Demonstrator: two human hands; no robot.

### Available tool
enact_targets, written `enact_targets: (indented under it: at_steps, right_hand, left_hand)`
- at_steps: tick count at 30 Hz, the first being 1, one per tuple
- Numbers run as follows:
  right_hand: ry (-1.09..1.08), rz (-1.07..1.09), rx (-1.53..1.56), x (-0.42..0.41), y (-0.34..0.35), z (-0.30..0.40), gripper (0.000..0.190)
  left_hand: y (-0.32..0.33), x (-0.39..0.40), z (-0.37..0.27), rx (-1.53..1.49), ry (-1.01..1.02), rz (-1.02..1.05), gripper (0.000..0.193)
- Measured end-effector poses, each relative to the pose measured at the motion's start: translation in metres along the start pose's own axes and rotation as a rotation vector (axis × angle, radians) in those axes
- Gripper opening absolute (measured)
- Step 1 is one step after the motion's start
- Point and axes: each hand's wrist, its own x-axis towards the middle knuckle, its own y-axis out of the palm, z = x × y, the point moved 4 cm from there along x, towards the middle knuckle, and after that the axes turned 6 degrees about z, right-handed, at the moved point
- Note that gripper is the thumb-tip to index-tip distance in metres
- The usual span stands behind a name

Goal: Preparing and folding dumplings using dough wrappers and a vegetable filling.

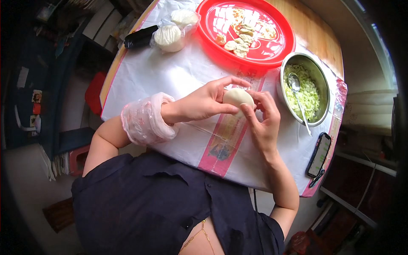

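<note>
A round, pale dough wrapper (237, 97) is held between both hands above the covered table. My left hand (210, 100) grips its left edge, thumb on the near side and fingers arched over the far side. On its right edge, my right hand (263, 111) presses with the thumb, the other fingers curled behind. Several folded dumplings (241, 44) lie on a red round tray (207, 52) beyond the hands. To the right stands a steel bowl (325, 92) of shredded pale-green vegetable filling (307, 98), with a metal spoon (295, 84) leaning in it.
Plastic-wrapped white dough pieces (169, 38) lie at the back left beside a black object (140, 37). A smartphone (318, 156) rests near the table's right edge. White plastic sheeting (178, 146) with a pink patterned band covers much of the wooden table.
</note>
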Motion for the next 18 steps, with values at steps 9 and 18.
enact_targets:
  at_steps: [9,18]
  right_hand:
    - [-0.073,-0.070,0.075,-0.003,0.001,-0.005,0.015]
    - [-0.037,-0.130,0.089,-0.005,-0.004,-0.006,0.010]
  left_hand:
    - [0.007,0.000,0.007,0.083,0.039,-0.027,0.065]
    - [0.006,0.000,0.010,0.034,-0.035,-0.015,0.039]
